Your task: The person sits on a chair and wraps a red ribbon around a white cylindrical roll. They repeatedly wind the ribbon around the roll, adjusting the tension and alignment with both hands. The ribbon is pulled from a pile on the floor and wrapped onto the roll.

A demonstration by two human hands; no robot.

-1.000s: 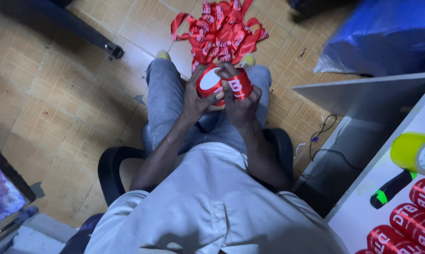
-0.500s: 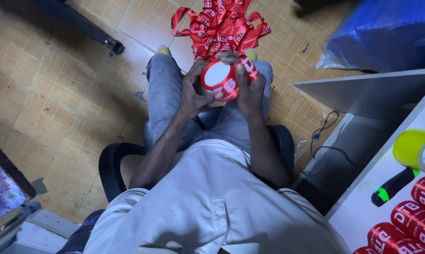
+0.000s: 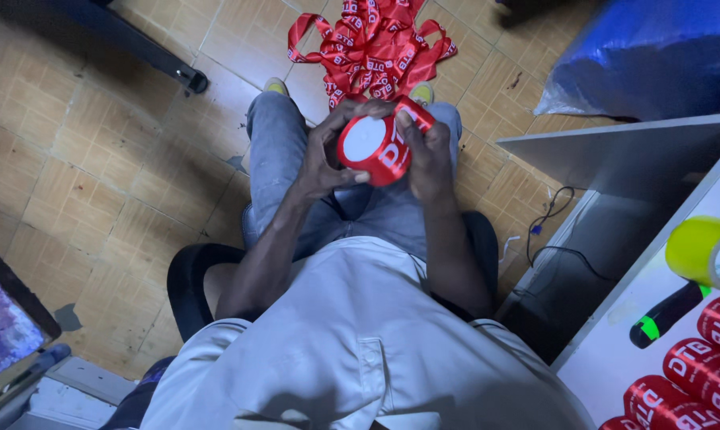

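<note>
While both hands grip, red roll [image 3: 373, 147] — tilted since.

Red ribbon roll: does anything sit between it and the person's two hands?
Nothing visible does. The left hand and right hand both grip the red ribbon roll directly, held above the lap, fingers wrapped on its sides.

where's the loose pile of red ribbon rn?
Head view, top centre: the red ribbon pile lies on the tiled floor beyond the person's knees, above the red roll.
</note>
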